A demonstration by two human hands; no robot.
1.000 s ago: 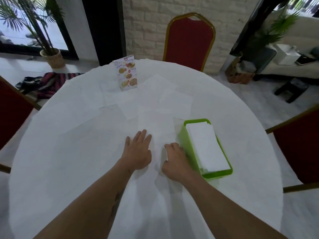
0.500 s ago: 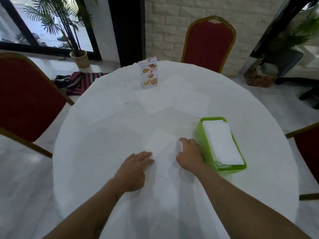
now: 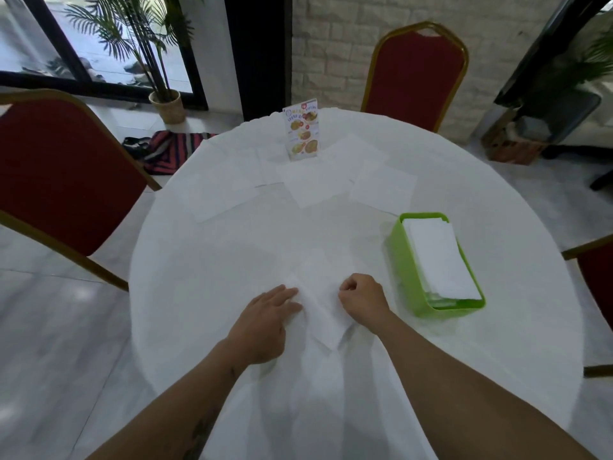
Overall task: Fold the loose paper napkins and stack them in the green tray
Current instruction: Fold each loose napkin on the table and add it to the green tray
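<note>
A white paper napkin lies on the white tablecloth near the table's front edge, between my two hands. My left hand rests flat on its left edge with straight fingers. My right hand has curled fingers and pinches the napkin's right edge. The green tray stands to the right and holds a stack of folded napkins. Several loose napkins lie flat across the far half of the table.
A menu card stands upright at the table's far side. Red chairs stand at the far side, at the left and at the right edge. A potted palm and a striped cloth are on the floor.
The napkin has been pulled nearer to me. Both hands came back toward the front edge, and my right hand's fingers curled onto the napkin. The head camera turned left.
</note>
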